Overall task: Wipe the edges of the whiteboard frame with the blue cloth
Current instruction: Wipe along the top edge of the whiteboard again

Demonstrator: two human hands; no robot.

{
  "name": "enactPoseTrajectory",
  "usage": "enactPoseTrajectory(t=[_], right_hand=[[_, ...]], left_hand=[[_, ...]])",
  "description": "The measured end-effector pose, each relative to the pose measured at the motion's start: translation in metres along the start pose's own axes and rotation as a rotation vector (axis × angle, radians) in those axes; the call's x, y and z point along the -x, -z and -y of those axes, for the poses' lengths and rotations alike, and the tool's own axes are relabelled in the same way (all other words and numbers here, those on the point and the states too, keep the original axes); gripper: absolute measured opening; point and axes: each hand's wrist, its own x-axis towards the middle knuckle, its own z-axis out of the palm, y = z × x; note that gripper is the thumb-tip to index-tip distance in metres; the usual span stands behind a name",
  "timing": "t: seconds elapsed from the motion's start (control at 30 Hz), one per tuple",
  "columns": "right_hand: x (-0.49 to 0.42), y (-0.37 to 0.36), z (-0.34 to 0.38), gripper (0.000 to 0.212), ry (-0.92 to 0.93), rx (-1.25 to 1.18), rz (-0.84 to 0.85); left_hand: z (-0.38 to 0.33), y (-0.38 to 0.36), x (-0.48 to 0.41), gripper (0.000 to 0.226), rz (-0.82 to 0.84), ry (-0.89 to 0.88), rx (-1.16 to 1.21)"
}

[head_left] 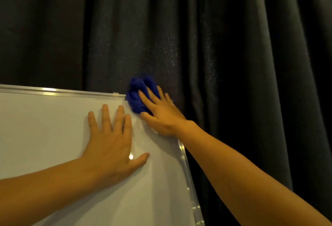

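At the upper right corner of a whiteboard (53, 127), a bunched blue cloth (139, 93) is being pressed against the frame by the right hand (161, 116), whose fingers are being laid flat over the cloth rather than clenched around it, with the thumb stretched along its lower side. The cloth is being held exactly where the silver top edge (62, 93) is meeting the silver right edge (186, 168), hiding the corner. The left hand (113, 141) is being spread flat on the white surface just beside it, fingers released and holding nothing, apparently so that the board is being steadied. A dark curtain (233, 46) is being seen hanging behind. Progress is being judged as partial: only the corner is being wiped now, and which lengths of frame are already clean cannot be told, while the bottom and left edges are being kept out of view.
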Motion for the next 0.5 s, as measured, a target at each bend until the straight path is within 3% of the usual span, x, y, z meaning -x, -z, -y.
enactPoseTrajectory(t=[0.17,0.33,0.4,0.5], right_hand=[[0.002,0.006,-0.036,0.074,-0.398,-0.242,0.014],[0.021,-0.006,-0.027,0.086,-0.151,-0.130,-0.014],[0.029,-0.001,-0.046,0.082,-0.271,-0.231,-0.030],[0.037,-0.002,-0.033,0.079,-0.470,-0.595,-0.082]], left_hand=[[-0.036,-0.012,-0.001,0.105,-0.020,-0.084,0.056],[-0.046,-0.002,0.012,0.109,-0.082,-0.183,0.099],[-0.046,0.000,0.012,0.110,-0.083,-0.180,0.064],[-0.051,-0.012,0.012,0.109,-0.178,-0.163,0.064]])
